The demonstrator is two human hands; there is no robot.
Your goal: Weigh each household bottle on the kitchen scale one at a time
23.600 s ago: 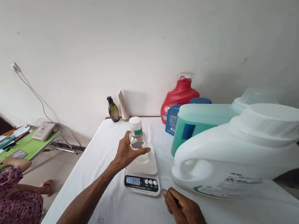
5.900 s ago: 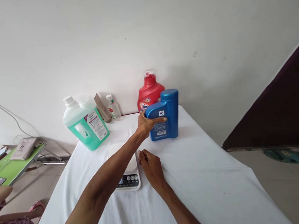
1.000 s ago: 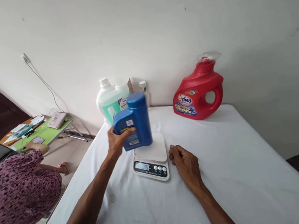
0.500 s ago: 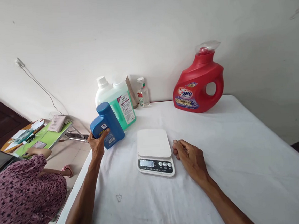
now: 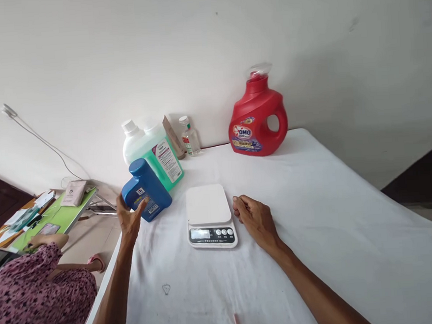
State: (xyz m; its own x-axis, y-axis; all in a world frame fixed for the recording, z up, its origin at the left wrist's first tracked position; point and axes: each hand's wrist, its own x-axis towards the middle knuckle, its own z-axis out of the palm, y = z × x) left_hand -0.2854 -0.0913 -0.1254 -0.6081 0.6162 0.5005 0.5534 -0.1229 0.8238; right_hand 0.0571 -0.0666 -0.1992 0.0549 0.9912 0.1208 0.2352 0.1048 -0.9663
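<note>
Blue bottle (image 5: pixel 146 190) stands tilted at the table's (image 5: pixel 317 234) left edge, against the green jug (image 5: pixel 156 158); your left hand (image 5: pixel 129 221) is open, thumb touching its lower side, not gripping. Your right hand (image 5: pixel 255 218) rests loosely curled and empty just beside the white scale (image 5: pixel 209 216).

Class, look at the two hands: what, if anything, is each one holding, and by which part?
The left hand touches the blue bottle at its lower side, fingers open, no closed grip. The right hand rests on the white table beside the scale, holding nothing.
</note>
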